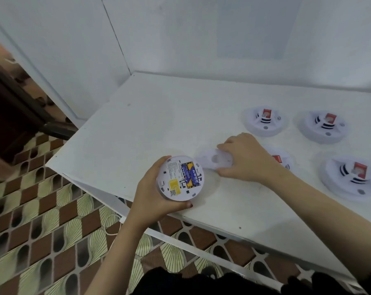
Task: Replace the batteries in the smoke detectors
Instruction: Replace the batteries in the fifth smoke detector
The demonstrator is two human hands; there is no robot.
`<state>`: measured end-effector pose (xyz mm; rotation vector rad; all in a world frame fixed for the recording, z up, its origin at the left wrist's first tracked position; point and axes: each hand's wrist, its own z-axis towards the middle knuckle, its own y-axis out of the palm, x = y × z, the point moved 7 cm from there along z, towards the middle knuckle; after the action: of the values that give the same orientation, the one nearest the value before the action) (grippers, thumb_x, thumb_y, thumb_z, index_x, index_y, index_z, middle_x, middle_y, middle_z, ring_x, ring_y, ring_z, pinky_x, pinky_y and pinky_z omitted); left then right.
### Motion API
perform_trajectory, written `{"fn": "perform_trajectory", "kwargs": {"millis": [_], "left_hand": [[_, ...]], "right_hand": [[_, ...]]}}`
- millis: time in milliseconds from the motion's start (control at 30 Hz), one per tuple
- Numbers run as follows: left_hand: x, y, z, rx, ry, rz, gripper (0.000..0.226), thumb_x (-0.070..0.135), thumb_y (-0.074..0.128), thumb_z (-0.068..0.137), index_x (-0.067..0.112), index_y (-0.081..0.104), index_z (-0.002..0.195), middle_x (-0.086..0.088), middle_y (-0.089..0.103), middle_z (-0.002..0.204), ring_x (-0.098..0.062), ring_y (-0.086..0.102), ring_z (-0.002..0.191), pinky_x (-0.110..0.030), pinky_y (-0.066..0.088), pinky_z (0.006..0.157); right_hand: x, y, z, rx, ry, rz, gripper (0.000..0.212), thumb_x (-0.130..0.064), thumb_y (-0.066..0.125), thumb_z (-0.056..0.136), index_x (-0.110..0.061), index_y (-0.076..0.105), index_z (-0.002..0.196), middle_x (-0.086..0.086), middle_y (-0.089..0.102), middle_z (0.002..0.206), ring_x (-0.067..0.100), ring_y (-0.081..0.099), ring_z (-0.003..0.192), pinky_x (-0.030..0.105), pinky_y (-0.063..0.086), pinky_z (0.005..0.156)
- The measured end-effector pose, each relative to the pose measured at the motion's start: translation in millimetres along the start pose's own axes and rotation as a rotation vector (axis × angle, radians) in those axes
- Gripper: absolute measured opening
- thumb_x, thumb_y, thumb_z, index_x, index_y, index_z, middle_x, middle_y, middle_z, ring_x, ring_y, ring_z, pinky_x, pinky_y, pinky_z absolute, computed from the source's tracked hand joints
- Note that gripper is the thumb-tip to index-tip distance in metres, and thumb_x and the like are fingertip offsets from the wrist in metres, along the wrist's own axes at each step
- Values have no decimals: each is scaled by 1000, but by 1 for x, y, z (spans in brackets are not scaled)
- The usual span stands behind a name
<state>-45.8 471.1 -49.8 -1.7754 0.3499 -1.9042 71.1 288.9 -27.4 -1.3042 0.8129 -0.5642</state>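
Note:
My left hand (156,196) holds a round white smoke detector (181,178) with its back up, just above the near edge of the white table (150,124). Two blue and yellow batteries (190,174) sit in its open compartment, beside a yellow label. To its right, my right hand (248,158) grips a flat white mounting plate (214,160) that lies on the table. Three more detectors stand face up with red tags at the right: (265,121), (324,126), (351,177). Another detector (283,161) is mostly hidden behind my right wrist.
The table stands in a corner of white walls (180,35). Its left and near edges drop to a patterned brown and cream floor (42,226). A dark wooden piece of furniture (14,111) stands at the far left. A white cable (114,224) hangs under the table edge.

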Motion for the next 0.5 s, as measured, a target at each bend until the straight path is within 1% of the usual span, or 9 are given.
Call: {"fn": "perform_trajectory", "kwargs": {"millis": [33, 100, 167, 200, 267, 333, 400, 467, 500], "left_hand": [[-1, 1, 1, -14, 3, 3, 100, 51, 86, 39, 37, 44, 129, 33, 52, 122, 14, 48, 115, -12, 46, 94], [-3, 2, 3, -48, 14, 14, 105, 53, 85, 40, 29, 46, 134, 28, 54, 124, 12, 49, 115, -11, 45, 93], [-3, 5, 5, -82, 21, 14, 107, 54, 85, 40, 25, 46, 135, 25, 56, 123, 10, 51, 113, -11, 46, 91], [-4, 7, 6, -92, 18, -4, 106, 51, 87, 41, 25, 46, 135, 25, 58, 121, 9, 53, 112, -10, 47, 89], [-5, 8, 8, -89, -1, -58, 102, 39, 92, 41, 28, 47, 131, 27, 60, 116, 8, 56, 110, -9, 48, 84], [-5, 10, 10, -81, -7, -89, 99, 22, 98, 43, 30, 46, 127, 30, 58, 115, 8, 56, 108, -9, 48, 81], [-5, 11, 12, -83, 5, -99, 96, 12, 97, 45, 29, 45, 125, 33, 56, 113, 9, 56, 107, -7, 46, 80], [-5, 11, 12, -83, 8, -100, 95, 12, 97, 45, 33, 43, 120, 38, 54, 110, 12, 55, 105, -5, 45, 77], [-6, 11, 13, -79, 7, -98, 95, 15, 97, 44, 35, 42, 119, 39, 53, 110, 12, 54, 105, -5, 45, 77]], "right_hand": [[2, -4, -1, 53, 51, 102, 49, -56, 54, 67, -11, 64, 83, 4, 56, 78, 28, 52, 81, 32, 34, 76], [2, -14, -3, 168, 122, 291, 43, -43, 70, 67, -11, 67, 96, 7, 62, 87, 26, 55, 85, 34, 40, 80], [-8, -19, -7, 216, 82, 399, 46, -39, 74, 65, -15, 67, 103, 6, 65, 94, 21, 55, 89, 32, 37, 85], [-16, -18, -9, 211, 30, 428, 49, -39, 74, 64, -16, 67, 106, 3, 65, 98, 18, 54, 92, 30, 34, 88], [-34, -14, -14, 196, -84, 442, 56, -43, 69, 61, -20, 65, 112, -3, 60, 104, 11, 46, 97, 28, 26, 93], [-46, -8, -18, 200, -169, 400, 59, -49, 62, 62, -26, 63, 116, -7, 53, 108, 5, 36, 98, 32, 24, 100], [-52, -1, -19, 193, -204, 354, 60, -51, 57, 63, -29, 61, 120, -4, 51, 114, 7, 34, 104, 37, 23, 104], [-55, 3, -18, 168, -204, 333, 61, -51, 54, 65, -31, 60, 122, -1, 50, 124, 15, 36, 115, 38, 19, 107], [-56, 5, -18, 152, -202, 321, 61, -52, 54, 65, -32, 60, 122, 1, 48, 129, 18, 36, 121, 39, 17, 109]]}}
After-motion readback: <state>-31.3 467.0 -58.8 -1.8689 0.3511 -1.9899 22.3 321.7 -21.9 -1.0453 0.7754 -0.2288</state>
